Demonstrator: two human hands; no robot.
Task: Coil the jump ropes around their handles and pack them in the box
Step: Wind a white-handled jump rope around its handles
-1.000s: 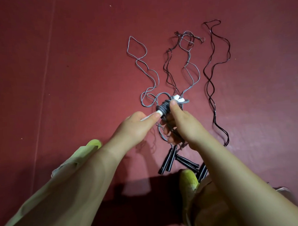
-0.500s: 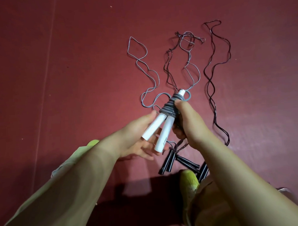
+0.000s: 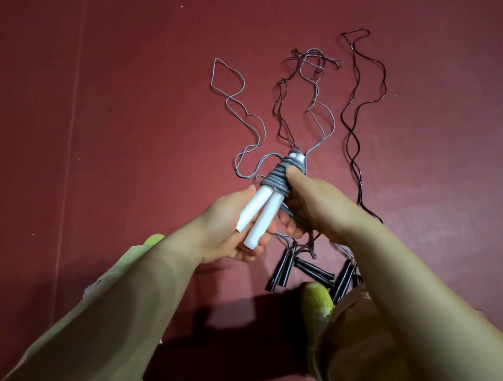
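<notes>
A: Where's the rope you're on?

B: Between my hands. My left hand grips the butt ends of the two white handles; my right hand clamps the grey coil, thumb on top.

A: And winding it well?

B: I'd keep the thumb pinning the last turn, lay each wrap snug beside it, and feed the loose grey rope beyond my hands without snagging the black ropes. I can't see the box.
</notes>
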